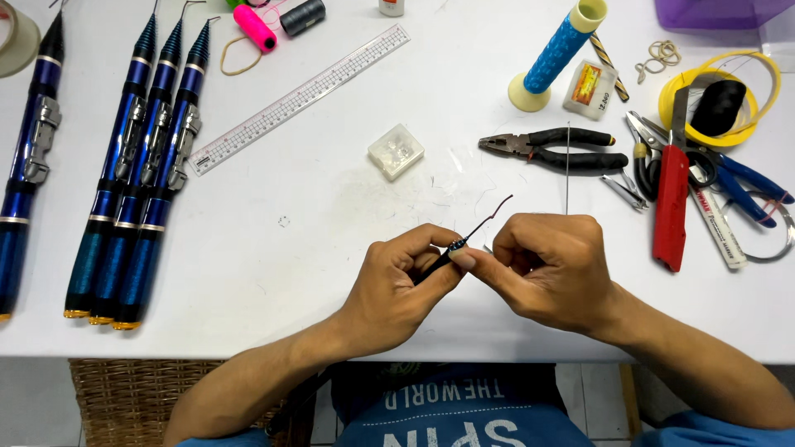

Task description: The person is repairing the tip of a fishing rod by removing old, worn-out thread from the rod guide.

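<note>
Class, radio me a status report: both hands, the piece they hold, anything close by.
Left hand pinching thin black rod tip. Right hand closed at its end, dark cord curling up. Pliers and clear small box just beyond, apart.

We count four blue telescopic rods [132,165] at nine o'clock, two thread spools [277,21] at twelve, one ruler [300,98], one pair of pliers [551,149].

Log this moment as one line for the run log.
left hand: pinching thin black rod tip | right hand: closed at its end | table: pliers, ruler, blue rods
</note>
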